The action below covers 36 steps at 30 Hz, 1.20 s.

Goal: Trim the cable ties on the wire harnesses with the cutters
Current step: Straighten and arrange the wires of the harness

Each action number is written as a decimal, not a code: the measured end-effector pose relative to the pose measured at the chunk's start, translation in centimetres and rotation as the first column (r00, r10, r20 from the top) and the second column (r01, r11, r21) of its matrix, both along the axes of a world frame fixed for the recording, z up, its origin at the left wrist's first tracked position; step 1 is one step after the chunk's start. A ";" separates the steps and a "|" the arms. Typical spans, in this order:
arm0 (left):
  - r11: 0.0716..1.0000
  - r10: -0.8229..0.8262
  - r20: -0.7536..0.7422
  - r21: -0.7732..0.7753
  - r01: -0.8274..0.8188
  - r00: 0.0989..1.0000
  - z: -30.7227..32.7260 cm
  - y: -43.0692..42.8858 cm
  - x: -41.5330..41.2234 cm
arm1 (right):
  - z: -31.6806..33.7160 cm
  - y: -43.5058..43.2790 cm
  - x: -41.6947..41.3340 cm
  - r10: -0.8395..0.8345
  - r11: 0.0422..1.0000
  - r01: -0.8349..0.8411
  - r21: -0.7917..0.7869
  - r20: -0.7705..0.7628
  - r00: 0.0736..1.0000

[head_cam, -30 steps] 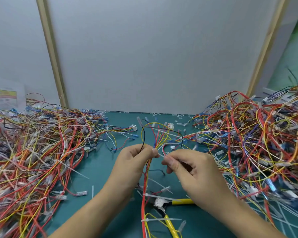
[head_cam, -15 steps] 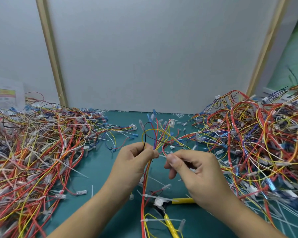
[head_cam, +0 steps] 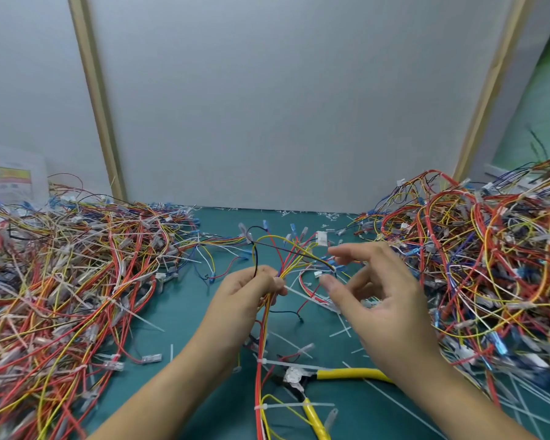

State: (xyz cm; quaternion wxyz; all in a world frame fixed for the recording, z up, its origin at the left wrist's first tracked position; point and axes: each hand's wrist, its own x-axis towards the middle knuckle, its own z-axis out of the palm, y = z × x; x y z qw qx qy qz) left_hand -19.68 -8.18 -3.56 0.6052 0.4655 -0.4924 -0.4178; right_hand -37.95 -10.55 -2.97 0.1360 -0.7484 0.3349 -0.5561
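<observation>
"Teal, matte, flat: is that the table (head_cam: 204, 315)?" asks my bench partner.

"Yes. It is littered with short white plastic offcuts, too many to count."

"Hands?"

"My left hand (head_cam: 245, 293) has its fingers curled tight round one wire harness (head_cam: 260, 344). This is a bundle of thin, glossy insulated wires, mostly red and yellow, with one black. It fans out above my fist into loops tipped with small blue and clear connectors. Below my fist it hangs straight to the near edge of the table. My right hand (head_cam: 391, 309) is just beside it with the fingers spread wide and relaxed. It holds nothing, and its fingertips are slightly blurred."

"Cable ties (head_cam: 286, 365)?"

"I count three on this harness. They are thin white nylon straps with long untrimmed tails. One juts out beside my left fingers and two sit lower on the bundle."

"Cutters (head_cam: 294, 377)?"

"One pair, lying on the table beneath my hands. The head is dark metal with a bright round pivot. The two yellow handles (head_cam: 353, 373) are smooth, rounded and splayed apart. One runs under my right forearm and the other runs toward the near edge. The middle tie's tail lies across the head."

"Stock?"

"There are two heaps of tangled harnesses in the same colours. The left pile (head_cam: 61, 281) is low and flat, and the right pile (head_cam: 489, 265) is taller. A plain white panel (head_cam: 283, 106) stands behind them, framed by two pale wooden strips (head_cam: 96, 100)."
</observation>
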 end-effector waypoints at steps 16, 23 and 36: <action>0.720 0.610 0.541 -0.684 -0.119 0.579 -0.5 0.7 -0.1 | -0.5 -0.3 0.3 0.108 0.949 -0.169 0.266 0.229 0.967; 0.794 0.554 0.683 -0.605 -0.056 0.476 -0.7 0.3 0.2 | -0.8 0.3 0.8 0.146 0.960 -0.176 0.217 0.146 0.978; 0.655 0.724 0.635 -0.755 0.019 0.272 -0.2 0.5 0.8 | -0.2 0.5 0.7 0.025 0.993 -0.028 0.111 0.032 0.999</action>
